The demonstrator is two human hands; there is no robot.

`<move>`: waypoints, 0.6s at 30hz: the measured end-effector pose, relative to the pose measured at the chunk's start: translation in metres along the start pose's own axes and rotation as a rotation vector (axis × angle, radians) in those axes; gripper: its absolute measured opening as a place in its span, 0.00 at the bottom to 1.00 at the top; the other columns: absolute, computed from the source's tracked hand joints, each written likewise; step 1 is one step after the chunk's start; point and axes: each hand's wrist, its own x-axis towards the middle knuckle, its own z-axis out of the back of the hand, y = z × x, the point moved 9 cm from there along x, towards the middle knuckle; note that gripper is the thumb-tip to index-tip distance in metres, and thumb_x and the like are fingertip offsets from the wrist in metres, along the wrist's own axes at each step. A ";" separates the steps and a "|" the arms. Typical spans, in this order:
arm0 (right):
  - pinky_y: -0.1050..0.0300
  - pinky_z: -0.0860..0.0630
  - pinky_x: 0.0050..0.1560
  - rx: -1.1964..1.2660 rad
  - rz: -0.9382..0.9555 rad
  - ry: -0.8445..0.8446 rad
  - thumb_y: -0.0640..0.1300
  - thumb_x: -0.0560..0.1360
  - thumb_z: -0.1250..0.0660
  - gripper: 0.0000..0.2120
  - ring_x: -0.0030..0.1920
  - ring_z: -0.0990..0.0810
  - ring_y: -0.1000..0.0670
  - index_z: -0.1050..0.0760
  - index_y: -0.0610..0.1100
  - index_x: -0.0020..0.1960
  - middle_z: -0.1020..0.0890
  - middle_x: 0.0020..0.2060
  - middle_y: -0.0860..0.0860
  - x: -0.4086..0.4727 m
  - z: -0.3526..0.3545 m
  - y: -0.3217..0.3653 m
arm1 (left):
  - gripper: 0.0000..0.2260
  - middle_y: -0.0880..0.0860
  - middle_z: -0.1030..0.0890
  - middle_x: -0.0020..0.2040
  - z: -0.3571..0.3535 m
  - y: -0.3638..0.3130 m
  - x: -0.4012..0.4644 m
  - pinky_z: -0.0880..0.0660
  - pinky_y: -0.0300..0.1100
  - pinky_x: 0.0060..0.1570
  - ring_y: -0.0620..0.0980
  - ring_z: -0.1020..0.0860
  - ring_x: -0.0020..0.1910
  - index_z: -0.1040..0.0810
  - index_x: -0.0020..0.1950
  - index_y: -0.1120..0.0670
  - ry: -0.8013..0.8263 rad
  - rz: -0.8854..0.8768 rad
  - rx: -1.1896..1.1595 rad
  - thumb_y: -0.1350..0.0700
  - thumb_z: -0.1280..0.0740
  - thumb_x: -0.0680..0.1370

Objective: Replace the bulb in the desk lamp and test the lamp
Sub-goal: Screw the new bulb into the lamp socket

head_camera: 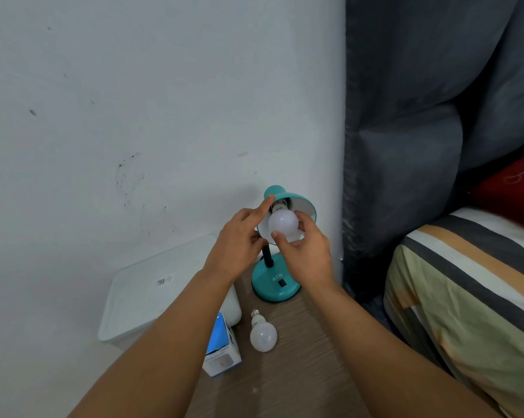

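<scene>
A small brown table [300, 357] stands next to a white wall [134, 116]. On the left of the table sits a white plastic bin [152, 300] with its lid on and a small sticker on top. On the right there is a dark grey curtain [405, 146], and below it a bed with a striped blanket [465, 297] and something red [511, 200] behind it.

A blue and white bulb box [223, 348] lies near the front left of the table, partly under the left arm. Just beside it, a loose white bulb [263, 334] lies on its side with its metal screw end pointing away toward the lamp.

The teal desk lamp [275, 285] stands at the back of the table, close to the wall. Its round base has a black switch on top. Its shade [303, 206] is tipped so the open side faces the camera.

Another white bulb [283, 223] sits in the mouth of the shade, with its metal end up at the socket. The right hand [303, 251] comes from below and curls its fingers and thumb around this bulb. The left hand [239, 239] is on the left edge of the shade. Its pointer finger lies straight along the top of the shade, and its other fingers curl at the rim. The left hand hides part of the rim and the lamp's black neck.
</scene>
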 end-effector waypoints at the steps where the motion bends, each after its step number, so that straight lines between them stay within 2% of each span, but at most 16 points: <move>1: 0.69 0.26 0.47 0.005 -0.007 -0.010 0.54 0.72 0.27 0.28 0.47 0.18 0.55 0.31 0.52 0.69 0.21 0.55 0.54 0.000 0.001 0.000 | 0.40 0.49 0.26 0.54 0.000 0.000 0.000 0.23 0.38 0.54 0.44 0.20 0.44 0.42 0.76 0.35 -0.001 0.000 0.000 0.64 0.28 0.74; 3: 0.57 0.23 0.55 0.010 -0.020 -0.004 0.55 0.71 0.26 0.33 0.53 0.18 0.50 0.34 0.50 0.71 0.21 0.60 0.51 -0.002 0.001 -0.003 | 0.41 0.48 0.27 0.54 0.000 0.001 0.000 0.23 0.36 0.53 0.44 0.20 0.44 0.43 0.76 0.34 -0.001 0.003 0.001 0.64 0.28 0.74; 4: 0.54 0.22 0.57 0.009 -0.013 0.005 0.54 0.70 0.25 0.34 0.53 0.18 0.50 0.35 0.51 0.72 0.22 0.61 0.51 -0.002 0.000 -0.003 | 0.41 0.47 0.27 0.54 0.000 0.001 0.000 0.24 0.35 0.53 0.44 0.20 0.44 0.43 0.76 0.34 0.000 0.005 -0.003 0.64 0.28 0.74; 6: 0.56 0.21 0.55 -0.002 0.021 0.027 0.49 0.70 0.24 0.34 0.47 0.17 0.55 0.35 0.53 0.72 0.22 0.60 0.52 -0.004 -0.002 -0.003 | 0.41 0.47 0.27 0.54 0.000 0.002 -0.001 0.24 0.34 0.54 0.43 0.20 0.45 0.43 0.76 0.34 -0.002 0.003 -0.012 0.64 0.28 0.74; 8: 0.63 0.23 0.49 -0.014 0.028 0.025 0.47 0.72 0.25 0.30 0.41 0.18 0.57 0.33 0.54 0.70 0.22 0.59 0.52 -0.003 -0.003 -0.004 | 0.40 0.47 0.27 0.54 -0.001 0.002 -0.001 0.24 0.33 0.53 0.43 0.20 0.44 0.42 0.76 0.35 -0.007 0.005 -0.005 0.64 0.28 0.74; 9: 0.64 0.24 0.48 -0.015 0.020 0.013 0.49 0.72 0.26 0.28 0.42 0.18 0.57 0.32 0.53 0.69 0.22 0.59 0.53 -0.003 -0.002 -0.005 | 0.40 0.48 0.27 0.54 -0.001 0.002 -0.001 0.24 0.34 0.53 0.43 0.20 0.44 0.42 0.77 0.35 -0.008 0.005 0.000 0.64 0.28 0.74; 11: 0.59 0.23 0.52 -0.021 0.001 -0.021 0.55 0.72 0.27 0.26 0.51 0.19 0.53 0.30 0.51 0.67 0.22 0.59 0.53 -0.002 -0.001 -0.007 | 0.40 0.48 0.26 0.53 -0.001 0.001 -0.001 0.24 0.35 0.53 0.44 0.20 0.43 0.42 0.77 0.36 -0.009 0.001 0.005 0.63 0.28 0.74; 14: 0.50 0.23 0.59 -0.031 -0.010 -0.009 0.58 0.70 0.27 0.33 0.59 0.22 0.48 0.34 0.51 0.71 0.23 0.63 0.52 -0.001 -0.005 -0.011 | 0.41 0.47 0.27 0.52 0.000 0.001 -0.001 0.23 0.37 0.52 0.43 0.21 0.42 0.43 0.76 0.34 -0.009 0.005 0.016 0.63 0.28 0.74; 16: 0.48 0.23 0.60 -0.015 0.000 0.020 0.55 0.69 0.25 0.40 0.59 0.21 0.47 0.41 0.54 0.75 0.25 0.65 0.52 -0.003 -0.006 -0.010 | 0.43 0.46 0.28 0.52 -0.001 0.002 -0.001 0.22 0.39 0.52 0.43 0.20 0.42 0.45 0.76 0.31 -0.009 0.010 0.012 0.64 0.28 0.74; 18: 0.53 0.21 0.56 -0.018 0.057 0.024 0.51 0.70 0.24 0.38 0.53 0.19 0.48 0.41 0.56 0.74 0.26 0.65 0.53 -0.004 -0.004 -0.006 | 0.43 0.47 0.27 0.53 -0.001 0.002 -0.002 0.22 0.40 0.52 0.44 0.20 0.42 0.45 0.75 0.31 -0.007 0.013 0.011 0.65 0.28 0.74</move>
